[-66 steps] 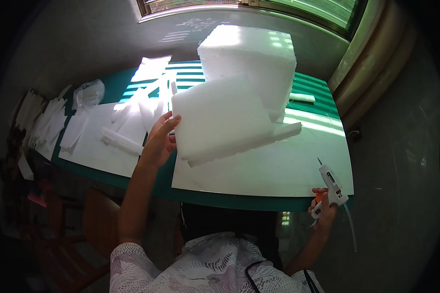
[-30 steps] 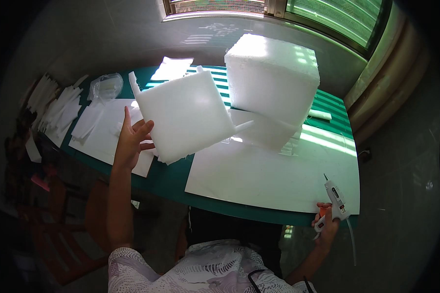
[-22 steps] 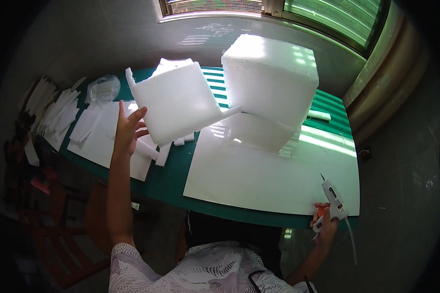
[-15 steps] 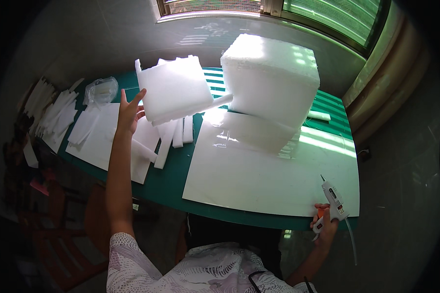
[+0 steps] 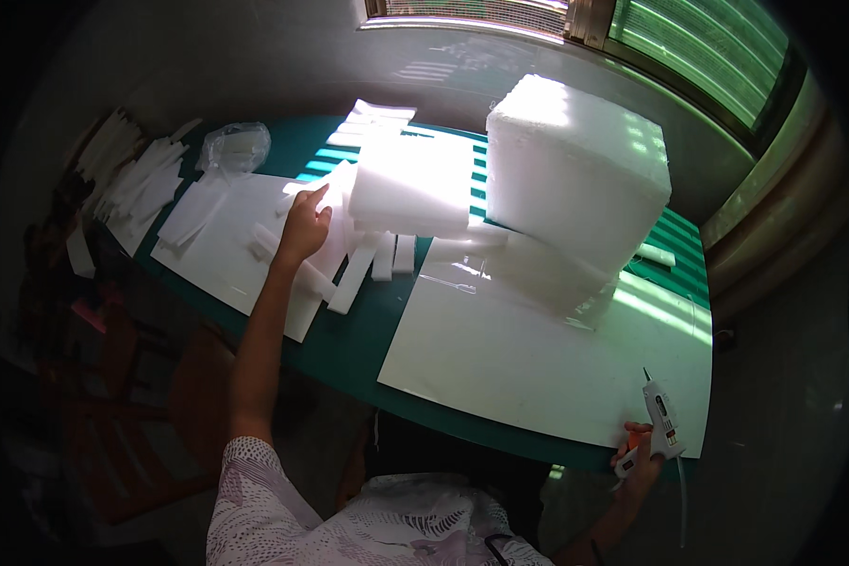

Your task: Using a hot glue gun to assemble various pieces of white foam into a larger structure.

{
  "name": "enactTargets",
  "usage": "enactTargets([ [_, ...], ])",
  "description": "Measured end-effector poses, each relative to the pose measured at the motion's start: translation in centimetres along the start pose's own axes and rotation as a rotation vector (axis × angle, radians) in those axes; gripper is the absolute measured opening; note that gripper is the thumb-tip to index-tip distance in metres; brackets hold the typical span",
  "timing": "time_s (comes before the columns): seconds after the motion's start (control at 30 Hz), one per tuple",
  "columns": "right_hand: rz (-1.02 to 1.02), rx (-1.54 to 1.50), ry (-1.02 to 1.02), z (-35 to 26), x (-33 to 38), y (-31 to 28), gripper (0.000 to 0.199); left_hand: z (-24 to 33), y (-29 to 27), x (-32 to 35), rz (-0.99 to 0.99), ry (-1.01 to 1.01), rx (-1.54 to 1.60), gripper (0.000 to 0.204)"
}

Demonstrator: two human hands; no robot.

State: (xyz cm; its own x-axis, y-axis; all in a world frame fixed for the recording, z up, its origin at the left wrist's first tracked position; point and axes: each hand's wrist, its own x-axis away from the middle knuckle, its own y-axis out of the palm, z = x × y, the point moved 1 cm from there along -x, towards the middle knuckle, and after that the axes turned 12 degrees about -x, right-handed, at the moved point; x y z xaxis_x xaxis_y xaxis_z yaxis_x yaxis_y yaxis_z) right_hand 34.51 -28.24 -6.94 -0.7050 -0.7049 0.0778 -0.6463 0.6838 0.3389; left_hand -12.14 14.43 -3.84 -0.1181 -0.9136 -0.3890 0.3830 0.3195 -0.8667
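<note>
My left hand is over the left part of the table, its index finger stretched out and thumb apart. It is beside a stack of white foam sheets, and nothing shows in its grasp. Loose white foam strips lie just right of and below it. My right hand is wrapped around the handle of a white hot glue gun with an orange trigger, at the table's near right edge. The nozzle points up and away, and a glue stick hangs from its back end.
A large white foam box stands at the back right, on the edge of a white board on the green table. Farther left are a clear plastic bag and piles of foam strips. A wooden chair stands lower left.
The foam piece my left hand was holding up now rests on the table, and the hand has come away from it. My view has shifted; the right hand keeps the glue gun.
</note>
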Motion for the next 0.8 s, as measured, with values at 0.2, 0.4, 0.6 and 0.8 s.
enactTargets([
  [0.2, 0.015, 0.015, 0.021, -0.2, 0.0, 0.3, 0.026, 1.3, 1.4, 1.6, -0.167, -0.08, 0.12, 0.049],
  [0.4, 0.015, 0.0, 0.043, -0.7, 0.0, 0.4, 0.026, 3.5, 2.1, 1.5, -0.199, -0.105, 0.129, 0.051],
  [0.6, 0.002, -0.011, 0.042, -0.4, 0.0, 0.1, 0.027, 3.6, 2.7, 2.0, -0.137, -0.168, 0.217, 0.044],
  [0.8, 0.023, 0.037, 0.051, -0.5, 0.1, 0.1, 0.029, 5.0, 2.0, 2.4, -0.043, -0.15, 0.205, 0.03],
])
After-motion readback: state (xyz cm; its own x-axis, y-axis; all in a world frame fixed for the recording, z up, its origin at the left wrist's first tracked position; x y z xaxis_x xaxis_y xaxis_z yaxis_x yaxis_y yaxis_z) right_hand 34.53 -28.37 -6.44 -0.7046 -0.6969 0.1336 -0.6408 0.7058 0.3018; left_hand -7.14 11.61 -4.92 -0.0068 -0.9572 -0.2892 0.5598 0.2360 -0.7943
